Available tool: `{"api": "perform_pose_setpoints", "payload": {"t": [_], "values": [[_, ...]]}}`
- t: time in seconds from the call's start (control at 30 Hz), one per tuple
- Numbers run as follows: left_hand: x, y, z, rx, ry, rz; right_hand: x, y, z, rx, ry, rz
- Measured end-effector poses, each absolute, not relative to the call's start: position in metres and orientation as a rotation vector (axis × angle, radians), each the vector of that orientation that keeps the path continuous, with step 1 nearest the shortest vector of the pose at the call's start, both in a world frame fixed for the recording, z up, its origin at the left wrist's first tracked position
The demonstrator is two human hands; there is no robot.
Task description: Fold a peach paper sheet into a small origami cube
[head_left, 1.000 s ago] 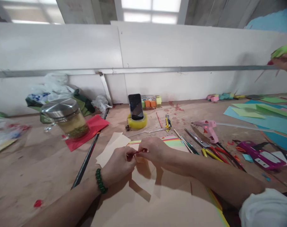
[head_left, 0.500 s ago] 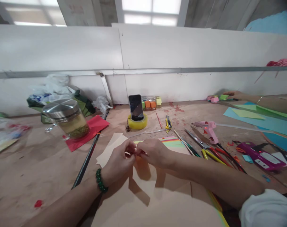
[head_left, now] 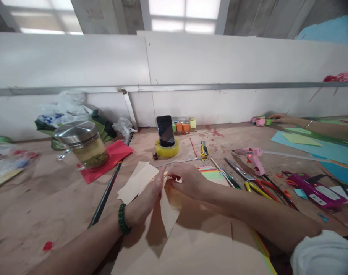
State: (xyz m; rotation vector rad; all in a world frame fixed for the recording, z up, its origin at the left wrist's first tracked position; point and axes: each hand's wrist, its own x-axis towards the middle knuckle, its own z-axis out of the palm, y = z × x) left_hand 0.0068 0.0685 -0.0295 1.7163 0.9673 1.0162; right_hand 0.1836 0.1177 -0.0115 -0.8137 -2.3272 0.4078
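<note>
A small cream paper piece point(head_left: 168, 215) is held by its upper edge in the right hand point(head_left: 189, 181), the thumb and the finger being closed narrowly on it. It is located above a large cream sheet point(head_left: 214, 248), on which a shadow is cast. By the left hand point(head_left: 145, 202), the left edge of the piece is approached closely; its fingers are partly hidden, so whether the paper is also gripped there cannot be told. A green bead bracelet point(head_left: 122, 219) is worn on the left wrist.

Taking the piece as the clock's centre, a phone point(head_left: 165, 130) is propped on a yellow tape roll point(head_left: 168, 150) at twelve o'clock. Paper strips point(head_left: 138, 179) are laid at ten, and scissors point(head_left: 239, 169) and a pink glue gun point(head_left: 252, 156) at two.
</note>
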Motion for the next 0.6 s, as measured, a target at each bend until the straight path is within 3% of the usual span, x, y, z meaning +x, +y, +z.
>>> {"api": "perform_pose_setpoints", "payload": {"t": [0.37, 0.6], "values": [[0.005, 0.068, -0.026, 1.860, 0.903, 0.804, 0.183, 0.115, -0.021, -0.845, -2.373, 0.193], [0.000, 0.069, -0.026, 1.727, 0.921, 0.963, 0.184, 0.127, -0.020, -0.984, -2.004, 0.746]]}}
